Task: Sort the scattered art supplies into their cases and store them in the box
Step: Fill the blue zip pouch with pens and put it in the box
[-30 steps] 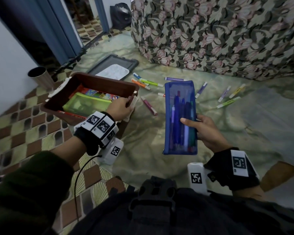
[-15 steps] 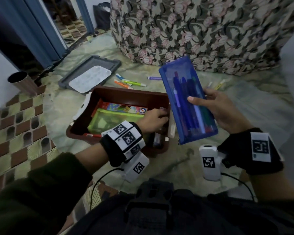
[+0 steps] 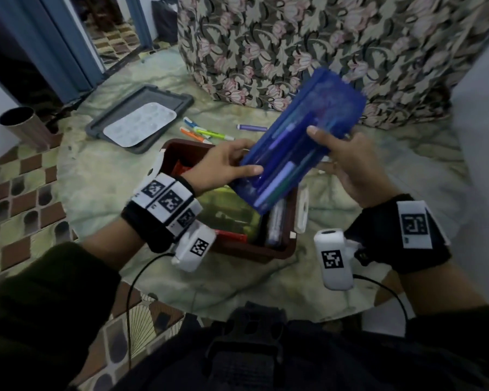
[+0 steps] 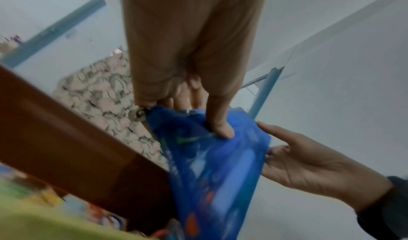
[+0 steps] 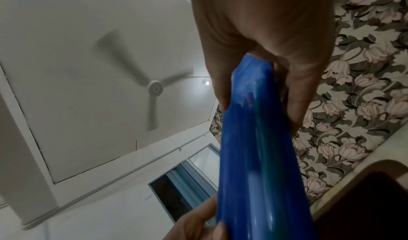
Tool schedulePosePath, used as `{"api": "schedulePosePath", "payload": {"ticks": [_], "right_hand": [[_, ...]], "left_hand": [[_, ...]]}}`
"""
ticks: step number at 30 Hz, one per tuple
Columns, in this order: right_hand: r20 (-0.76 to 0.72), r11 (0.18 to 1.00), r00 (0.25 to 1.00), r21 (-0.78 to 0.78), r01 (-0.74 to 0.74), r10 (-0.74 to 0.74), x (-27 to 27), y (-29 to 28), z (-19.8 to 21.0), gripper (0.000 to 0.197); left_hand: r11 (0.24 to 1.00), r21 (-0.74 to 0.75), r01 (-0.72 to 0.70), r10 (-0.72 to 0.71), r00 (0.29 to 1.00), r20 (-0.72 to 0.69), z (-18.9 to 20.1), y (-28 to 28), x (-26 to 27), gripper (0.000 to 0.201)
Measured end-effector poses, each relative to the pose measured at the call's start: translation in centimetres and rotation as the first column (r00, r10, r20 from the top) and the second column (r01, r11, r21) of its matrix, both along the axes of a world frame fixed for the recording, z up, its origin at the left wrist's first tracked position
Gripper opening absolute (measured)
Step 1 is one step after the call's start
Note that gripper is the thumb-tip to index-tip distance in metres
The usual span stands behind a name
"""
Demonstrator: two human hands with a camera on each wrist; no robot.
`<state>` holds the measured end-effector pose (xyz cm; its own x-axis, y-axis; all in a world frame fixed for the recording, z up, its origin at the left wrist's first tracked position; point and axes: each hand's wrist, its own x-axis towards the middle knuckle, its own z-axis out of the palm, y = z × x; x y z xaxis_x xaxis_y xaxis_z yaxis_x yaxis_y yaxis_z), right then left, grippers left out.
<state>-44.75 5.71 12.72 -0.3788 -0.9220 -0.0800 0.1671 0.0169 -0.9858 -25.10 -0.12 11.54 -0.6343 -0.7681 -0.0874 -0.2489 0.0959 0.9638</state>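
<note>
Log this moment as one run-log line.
left hand: grips translucent blue pencil case | right hand: grips same case | case: tilted above brown plastic box

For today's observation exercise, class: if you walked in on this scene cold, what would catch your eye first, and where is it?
The blue pencil case, full of pens, stands out at the centre, tilted over the brown box and gripped by the left hand at its lower end and the right hand at its side. Beyond the box, loose markers lie on the floor cloth beside a grey tray, and a floral cover fills the background.
</note>
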Motion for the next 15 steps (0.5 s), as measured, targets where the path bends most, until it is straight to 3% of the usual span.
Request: {"api": "schedulePosePath", "payload": {"ticks": [4,7,11,15], "right_hand": [[-0.051,0.999,0.998,0.043,0.027,-0.025,-0.2,-1.5,0.5,0.027],[-0.247,0.97,0.952,0.205,-0.133,0.183,0.4,-2.2,-0.8,0.012],[-0.416,0.91,0.859,0.394,-0.126,0.299,2.0,-3.2,-3.3,0.02],[-0.414,0.822,0.816,0.556,-0.123,0.402,3.6,-4.6,-4.3,0.018]], "left_hand": [[0.985,-0.111,0.13,-0.104,0.972,0.212,0.1,-3.3,4.4,0.04],[0.95,-0.131,0.283,-0.214,0.897,0.387,-0.3,-5.9,6.8,0.033],[0.838,-0.217,0.501,-0.231,0.686,0.689,-0.7,-9.3,7.4,0.038],[0.759,-0.143,0.635,-0.277,0.513,0.813,-1.0,-12.1,7.2,0.041]]}}
